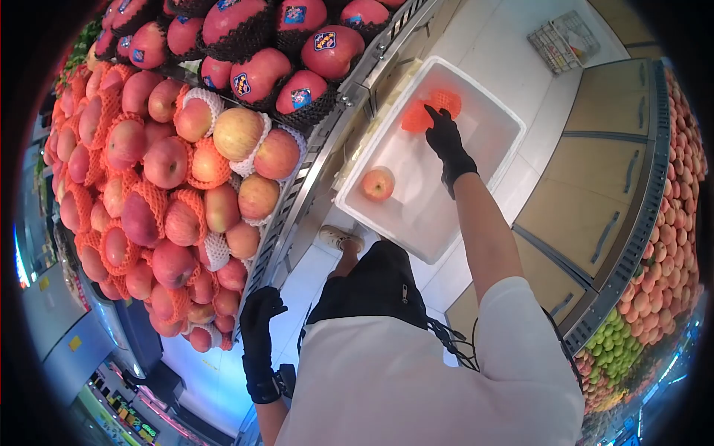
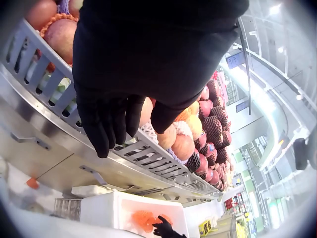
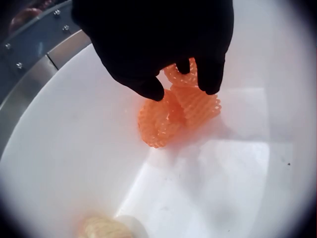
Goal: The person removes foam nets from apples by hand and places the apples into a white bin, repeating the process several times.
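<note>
My black-gloved right hand (image 1: 446, 141) reaches down into a white foam box (image 1: 491, 137) on the floor. Its thumb and fingers are spread apart over several orange foam fruit nets (image 3: 158, 124), fingertips right at them. One apple (image 1: 378, 184) lies at the near left of the box, and its top shows at the bottom of the right wrist view. My left hand (image 1: 260, 320), also gloved in black, hangs beside the front edge of the apple display (image 1: 171, 163). Its fingers are loosely bent and hold nothing; apples show behind them in the left wrist view.
A slatted metal rail (image 1: 301, 182) edges the apple display on the left. Dark-netted, labelled apples (image 1: 256, 74) sit at its far end. A wire basket (image 1: 554, 48) stands beyond the box. Cabinets (image 1: 580, 201) under another fruit display line the right side.
</note>
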Action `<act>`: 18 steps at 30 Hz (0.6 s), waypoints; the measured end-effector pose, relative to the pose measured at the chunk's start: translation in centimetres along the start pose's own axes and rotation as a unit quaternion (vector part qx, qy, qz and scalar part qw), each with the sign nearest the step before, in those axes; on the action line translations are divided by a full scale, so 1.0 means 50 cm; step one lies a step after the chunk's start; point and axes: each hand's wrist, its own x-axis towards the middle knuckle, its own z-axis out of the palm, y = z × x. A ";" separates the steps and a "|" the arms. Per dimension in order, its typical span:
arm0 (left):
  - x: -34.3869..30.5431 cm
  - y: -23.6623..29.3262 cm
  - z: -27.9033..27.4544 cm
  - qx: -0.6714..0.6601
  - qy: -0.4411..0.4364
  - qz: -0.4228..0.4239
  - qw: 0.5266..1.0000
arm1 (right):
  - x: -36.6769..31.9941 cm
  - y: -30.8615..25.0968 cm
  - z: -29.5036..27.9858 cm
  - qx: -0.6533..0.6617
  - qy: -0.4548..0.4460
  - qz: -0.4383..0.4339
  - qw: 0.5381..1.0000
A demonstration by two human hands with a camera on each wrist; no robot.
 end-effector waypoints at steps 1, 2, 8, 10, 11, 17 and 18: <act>0.000 0.002 -0.001 -0.001 0.002 0.002 1.000 | 0.001 -0.003 -0.008 0.013 -0.034 0.035 0.999; 0.000 0.002 -0.004 0.002 0.004 0.004 1.000 | 0.006 -0.007 -0.025 0.026 -0.067 0.068 0.995; -0.006 -0.012 -0.011 0.021 0.003 0.001 1.000 | -0.041 0.011 0.027 0.062 0.002 0.049 0.997; -0.009 -0.010 -0.012 0.028 0.003 0.002 1.000 | -0.041 0.011 0.050 0.103 0.043 0.003 0.994; -0.012 -0.007 -0.009 0.020 0.013 0.002 1.000 | -0.038 0.007 0.049 0.133 0.029 0.004 0.991; -0.018 -0.009 -0.009 0.019 0.023 0.013 0.999 | -0.034 0.008 -0.003 0.103 0.092 0.124 0.983; -0.022 -0.011 -0.012 0.016 0.026 0.009 1.000 | -0.040 0.019 -0.006 0.087 0.133 0.108 0.981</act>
